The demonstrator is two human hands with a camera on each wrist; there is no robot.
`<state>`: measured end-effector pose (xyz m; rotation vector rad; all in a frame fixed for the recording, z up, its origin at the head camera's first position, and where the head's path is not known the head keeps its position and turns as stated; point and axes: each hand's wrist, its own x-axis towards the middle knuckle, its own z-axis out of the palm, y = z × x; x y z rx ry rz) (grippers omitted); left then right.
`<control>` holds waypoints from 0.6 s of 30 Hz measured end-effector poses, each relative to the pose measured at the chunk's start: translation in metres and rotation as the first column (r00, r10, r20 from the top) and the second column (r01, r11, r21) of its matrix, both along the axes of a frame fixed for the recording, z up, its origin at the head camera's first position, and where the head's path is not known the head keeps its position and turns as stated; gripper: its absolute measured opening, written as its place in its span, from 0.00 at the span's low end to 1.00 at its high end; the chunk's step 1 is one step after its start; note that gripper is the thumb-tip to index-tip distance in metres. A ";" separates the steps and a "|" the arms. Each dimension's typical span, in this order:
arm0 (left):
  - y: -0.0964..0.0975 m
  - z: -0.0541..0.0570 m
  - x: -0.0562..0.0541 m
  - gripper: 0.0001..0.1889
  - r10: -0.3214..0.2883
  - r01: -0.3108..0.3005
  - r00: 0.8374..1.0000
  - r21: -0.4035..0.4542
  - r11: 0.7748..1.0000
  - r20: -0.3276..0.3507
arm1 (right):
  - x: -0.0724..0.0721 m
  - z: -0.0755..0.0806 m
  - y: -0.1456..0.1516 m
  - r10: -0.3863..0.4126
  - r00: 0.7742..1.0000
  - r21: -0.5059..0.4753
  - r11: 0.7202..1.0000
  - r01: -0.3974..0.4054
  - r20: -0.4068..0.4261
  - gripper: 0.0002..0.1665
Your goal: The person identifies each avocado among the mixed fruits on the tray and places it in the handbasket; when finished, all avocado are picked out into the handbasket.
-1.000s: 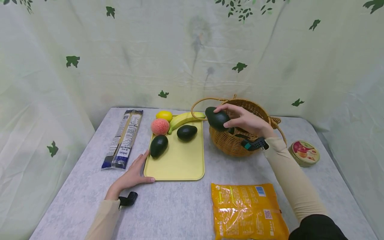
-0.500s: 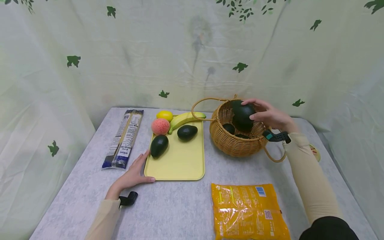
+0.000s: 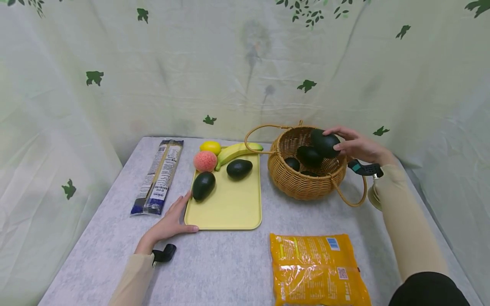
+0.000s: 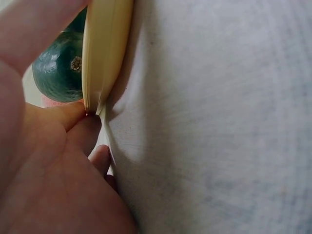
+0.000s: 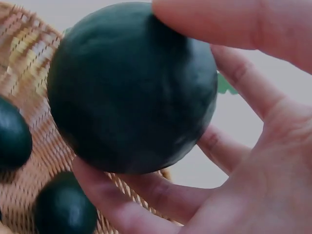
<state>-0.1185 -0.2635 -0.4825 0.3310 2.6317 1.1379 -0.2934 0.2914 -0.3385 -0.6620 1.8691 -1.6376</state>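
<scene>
In the head view my right hand grips a dark green avocado over the right side of a wicker basket. The right wrist view shows thumb and fingers spread round this avocado. Several other avocados lie in the basket, one just beneath the held one. My left hand rests at the near left corner of a yellow tray, fingers along its left edge, thumb at the front. Two avocados lie on the tray, with a banana, a lemon and a rough pink round fruit towards its back.
Left of the tray lies a long blue-ended packet. An orange bag is at the front right. A round tin shows partly behind the right sleeve. The basket's handles stick out at both sides, the left one over the banana's end.
My right hand has carried the avocado rightwards from the basket's left side to above its right side. More avocados inside now show. The left hand has stayed at the tray.
</scene>
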 end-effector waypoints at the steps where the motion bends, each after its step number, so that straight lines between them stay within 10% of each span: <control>1: 0.000 0.000 0.000 0.60 0.000 0.000 1.000 0.001 1.000 -0.001 | 0.000 0.001 0.000 0.005 1.000 0.022 1.000 -0.005 -0.003 0.26; 18: 0.001 -0.003 -0.001 0.59 0.005 -0.005 1.000 0.012 1.000 0.003 | -0.002 0.015 -0.023 0.012 0.994 0.340 0.940 0.025 -0.107 0.24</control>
